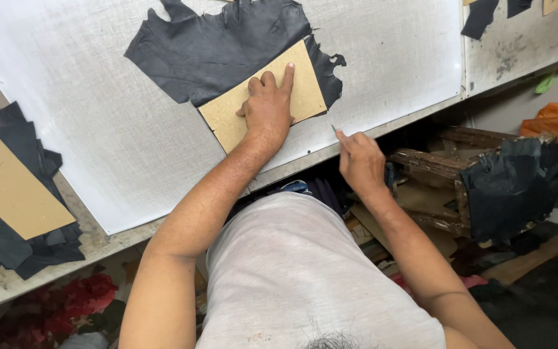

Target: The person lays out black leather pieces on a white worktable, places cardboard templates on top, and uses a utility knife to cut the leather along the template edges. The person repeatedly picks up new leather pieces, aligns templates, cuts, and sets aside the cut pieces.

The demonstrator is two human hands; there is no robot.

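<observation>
In the head view, the left hand (267, 106) pressed flat on a tan cardboard template (230, 119), fingers spread narrowly, the forefinger stretched toward the far edge. The template lay on a piece of black leather (208, 52) on the white cutting board (389, 64). Its long axis ran diagonally, from the near left corner up toward the far right. The right hand (360, 161) hovered just off the board's near edge, pinching a thin green-tipped tool (334, 130) whose tip pointed up toward the template. At the left lay another cardboard strip (8, 181) on stacked black leather pieces (8, 252). A wooden stool (444, 178) draped with black scraps (511, 187) stood to the right.
</observation>
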